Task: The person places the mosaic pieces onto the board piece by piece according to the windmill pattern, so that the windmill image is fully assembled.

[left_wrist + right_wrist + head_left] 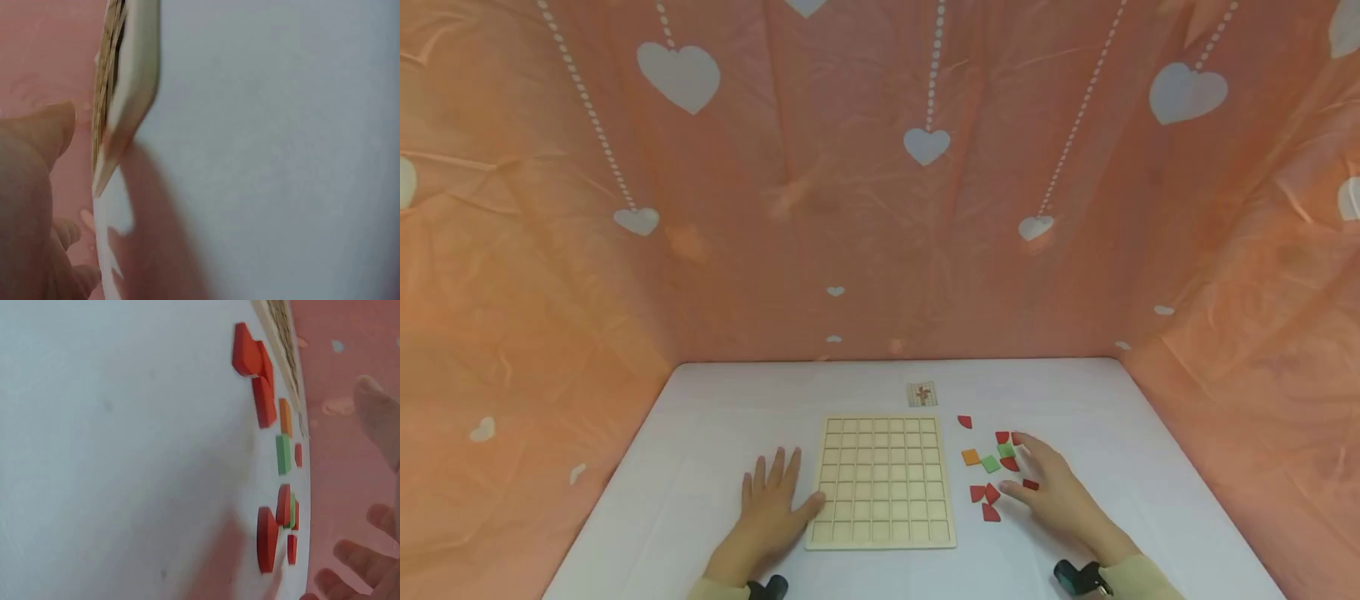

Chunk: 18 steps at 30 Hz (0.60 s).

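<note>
A pale wooden board (pixel 882 482) with a grid of square recesses lies flat on the white table. Spread out at its left side, my left hand (pixel 769 510) has its thumb at the board's edge; the left wrist view shows this board edge (pixel 140 69) close up. To the right of the board lie several red quarter-round pieces (pixel 991 512), two green squares (pixel 990 464) and an orange square (pixel 971 457). Over the right side of these pieces hovers my right hand (pixel 1060 487), fingers apart and loosely bent, holding nothing. One red piece (pixel 1031 484) shows between its thumb and fingers.
A small card (pixel 922 394) with a grid and a reddish-brown pinwheel-like pattern lies behind the board. Orange cloth (pixel 880 275) with white hearts encloses the table (pixel 737 400) at the back and both sides. Dark wrist cameras (pixel 1078 577) sit at both sleeves.
</note>
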Available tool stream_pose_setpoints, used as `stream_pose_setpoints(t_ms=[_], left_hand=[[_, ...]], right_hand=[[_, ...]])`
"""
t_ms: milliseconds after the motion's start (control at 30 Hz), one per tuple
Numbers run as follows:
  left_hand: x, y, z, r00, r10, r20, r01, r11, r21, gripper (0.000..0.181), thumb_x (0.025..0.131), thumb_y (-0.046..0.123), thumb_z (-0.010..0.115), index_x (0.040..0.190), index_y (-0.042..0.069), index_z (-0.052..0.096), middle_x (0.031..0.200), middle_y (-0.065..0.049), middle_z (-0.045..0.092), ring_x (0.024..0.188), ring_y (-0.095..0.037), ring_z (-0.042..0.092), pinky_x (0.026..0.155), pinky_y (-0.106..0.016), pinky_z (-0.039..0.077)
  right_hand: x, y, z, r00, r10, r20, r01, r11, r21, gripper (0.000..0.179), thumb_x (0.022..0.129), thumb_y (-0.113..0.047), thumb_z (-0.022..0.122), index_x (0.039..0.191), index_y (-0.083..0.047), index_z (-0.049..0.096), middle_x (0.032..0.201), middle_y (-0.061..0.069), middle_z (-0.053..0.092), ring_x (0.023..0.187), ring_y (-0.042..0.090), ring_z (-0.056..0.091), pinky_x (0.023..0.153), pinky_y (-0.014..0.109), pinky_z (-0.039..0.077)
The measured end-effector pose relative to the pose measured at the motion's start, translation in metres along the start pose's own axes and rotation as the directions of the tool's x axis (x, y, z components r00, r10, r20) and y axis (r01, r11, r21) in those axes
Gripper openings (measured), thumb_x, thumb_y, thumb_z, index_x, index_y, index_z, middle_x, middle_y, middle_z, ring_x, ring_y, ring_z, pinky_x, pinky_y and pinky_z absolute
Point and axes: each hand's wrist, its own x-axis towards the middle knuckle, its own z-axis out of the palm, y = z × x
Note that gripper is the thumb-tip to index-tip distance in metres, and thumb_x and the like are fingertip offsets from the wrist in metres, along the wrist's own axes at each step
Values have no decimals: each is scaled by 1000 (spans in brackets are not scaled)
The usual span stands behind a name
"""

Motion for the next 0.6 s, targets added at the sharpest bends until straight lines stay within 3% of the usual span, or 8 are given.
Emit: stream_pose_setpoints(t_ms=[167,300,467,600], left_hand=[[5,1,3,998,-17,53,18,1000,-8,89,91,63,49,153,4,23,157,-26,10,141,-51,-5,107,-65,-12],[6,1,2,996,-22,91,22,1000,0,90,91,63,49,152,3,24,158,-25,7,141,-50,-8,106,-64,-15],[9,0,-1,992,-8,127,6,1000,19,91,90,65,48,153,5,23,159,-23,5,142,-48,-10,106,-63,-17],[14,-4,-7,989,7,149,-8,1000,8,90,90,65,48,153,5,23,159,-23,4,142,-48,-10,106,-63,-17]], right_hand=[[0,10,-5,996,77,38,-82,984,158,89,79,-52,75,150,-15,34,149,20,37,135,43,33,103,64,32],[-1,21,-6,992,113,59,-123,972,199,85,80,-52,74,146,-12,39,143,21,44,127,42,43,100,60,39],[-3,30,-5,986,152,66,-163,962,217,74,76,-47,79,136,-12,52,116,10,60,104,25,52,87,40,48],[-1,31,-4,986,146,81,-161,961,224,59,75,-41,82,122,-11,61,97,1,58,91,19,48,76,32,42]])
